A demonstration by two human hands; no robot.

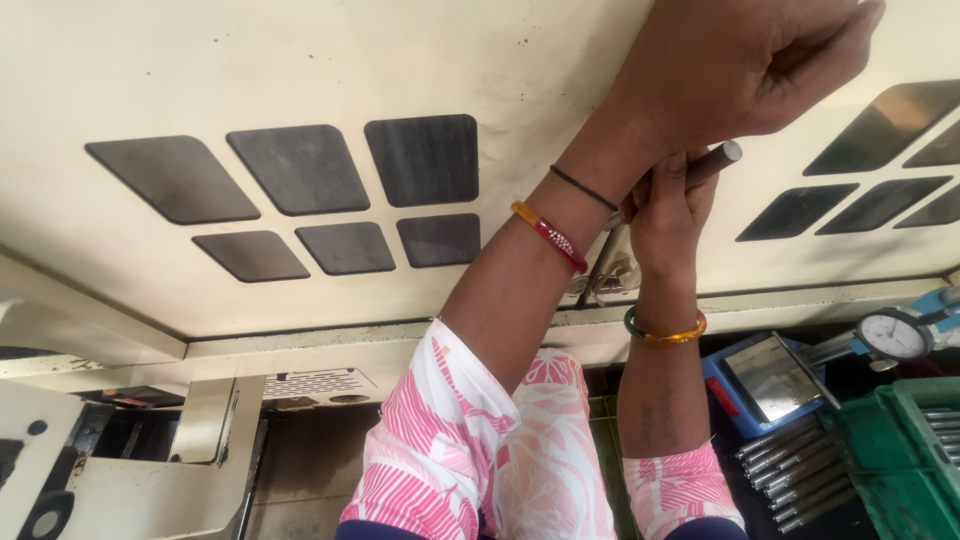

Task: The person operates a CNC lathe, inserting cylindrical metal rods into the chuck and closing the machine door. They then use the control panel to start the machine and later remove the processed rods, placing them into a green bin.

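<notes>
- While the cream machine panel, with its dark slanted window panes, fills most of the view, both arms reach up against it at the right.
- Off to the lower right sits a green crate, with a row of steel pins just beside it.
- Up top, the left hand is curled into a fist against the panel; nothing shows inside it.
- Just below, the right hand has its fingers wrapped tight around a dark metal rod.
- That rod pokes out up and right from the fist, tucked under the left wrist, close to the panel.
- Judging by the grip, the step in hand is holding the rod at the panel; any next move calls for a firm hold and for the left wrist to clear off it.
- Smallest, a dial gauge rests at the right edge.
</notes>
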